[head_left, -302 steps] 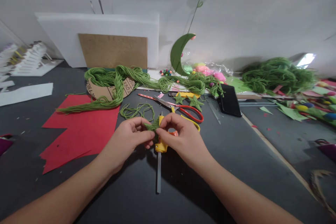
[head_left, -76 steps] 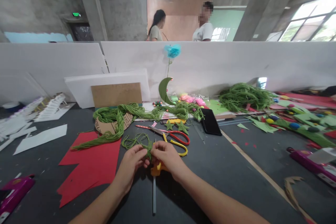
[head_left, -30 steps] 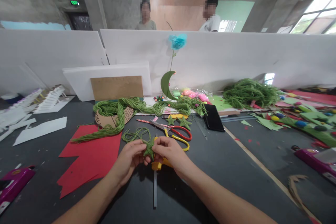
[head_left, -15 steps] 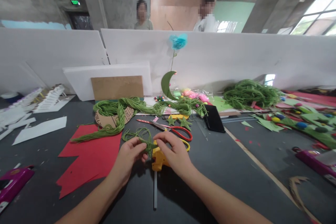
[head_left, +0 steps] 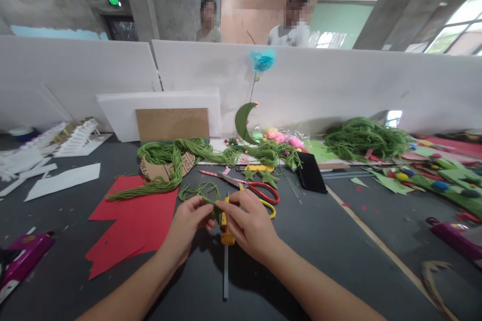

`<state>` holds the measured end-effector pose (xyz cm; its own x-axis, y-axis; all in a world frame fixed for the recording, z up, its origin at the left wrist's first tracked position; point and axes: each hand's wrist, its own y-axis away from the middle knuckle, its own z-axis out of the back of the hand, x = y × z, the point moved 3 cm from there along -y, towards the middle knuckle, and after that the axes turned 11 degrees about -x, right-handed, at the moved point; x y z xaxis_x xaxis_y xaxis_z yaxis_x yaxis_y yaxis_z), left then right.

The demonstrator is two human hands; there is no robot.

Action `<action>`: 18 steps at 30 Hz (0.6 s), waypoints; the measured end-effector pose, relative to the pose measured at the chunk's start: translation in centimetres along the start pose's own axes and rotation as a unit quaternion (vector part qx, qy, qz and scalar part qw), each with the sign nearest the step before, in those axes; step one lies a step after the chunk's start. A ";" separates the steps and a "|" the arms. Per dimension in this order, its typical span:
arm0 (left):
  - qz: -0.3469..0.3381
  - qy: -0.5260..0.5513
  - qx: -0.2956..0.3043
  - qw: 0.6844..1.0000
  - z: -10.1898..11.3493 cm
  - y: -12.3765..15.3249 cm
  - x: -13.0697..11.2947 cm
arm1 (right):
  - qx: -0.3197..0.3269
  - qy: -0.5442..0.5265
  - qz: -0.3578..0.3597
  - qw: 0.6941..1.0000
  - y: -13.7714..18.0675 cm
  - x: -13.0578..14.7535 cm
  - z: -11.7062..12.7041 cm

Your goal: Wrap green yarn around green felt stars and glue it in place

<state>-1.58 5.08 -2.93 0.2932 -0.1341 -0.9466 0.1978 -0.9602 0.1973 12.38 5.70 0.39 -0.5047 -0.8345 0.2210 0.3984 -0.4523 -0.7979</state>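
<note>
My left hand point(head_left: 188, 225) is closed in a pinch on a small green yarn-covered piece, its exact shape mostly hidden by the fingers. Loose loops of green yarn point(head_left: 199, 190) trail from it onto the table. My right hand point(head_left: 251, 223) meets it there, thumb and fingertips pinched at the yarn. Partly behind the right hand lies a yellow glue gun point(head_left: 227, 236), with a long glue stick point(head_left: 226, 273) pointing toward me. Just beyond are red-handled scissors point(head_left: 265, 192), a yellow handle point(head_left: 271, 209) and green yarn stars point(head_left: 268, 177).
Red sheets point(head_left: 139, 225) and a green yarn bundle point(head_left: 175, 160) lie left. Farther back stands a green crescent point(head_left: 244, 123) with a blue flower point(head_left: 263, 61). A black phone point(head_left: 312, 173) is at right, near a yarn heap point(head_left: 367, 138). Two people stand behind the white partition point(head_left: 320, 80).
My right fingertips have moved left and closed in against the yarn beside my left fingers. The whole view has shifted slightly, and the person at the back right has turned.
</note>
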 end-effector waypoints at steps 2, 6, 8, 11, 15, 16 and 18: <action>0.005 0.007 -0.002 1.000 0.0 0.1 -0.1 | 0.002 0.015 0.013 1.000 0.0 0.0 -0.1; 0.024 0.025 -0.002 0.999 0.0 0.3 -0.1 | 0.010 0.039 0.041 0.998 0.0 0.1 -0.2; 0.034 0.034 0.000 0.999 0.0 0.3 -0.1 | 0.015 0.041 0.054 0.998 0.0 0.2 -0.3; 0.043 0.046 -0.001 0.998 0.0 0.3 -0.1 | 0.019 0.018 0.044 0.999 0.0 0.1 -0.4; 0.050 0.056 -0.007 0.997 0.0 0.2 -0.1 | 0.019 -0.095 -0.088 0.991 0.1 -0.6 -0.7; 0.052 0.058 -0.007 0.997 0.1 0.2 -0.1 | 0.017 -0.127 -0.128 0.983 0.1 -0.8 -0.8; 0.055 0.062 -0.007 0.997 0.1 0.2 -0.1 | 0.013 -0.167 -0.183 0.969 0.1 -1.1 -0.8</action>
<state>-1.64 4.85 -2.82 0.4267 -0.2070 -0.8804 0.1711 -0.9374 0.3033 12.33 6.86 -0.37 -0.3424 -0.6699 0.6588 0.2613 -0.7414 -0.6180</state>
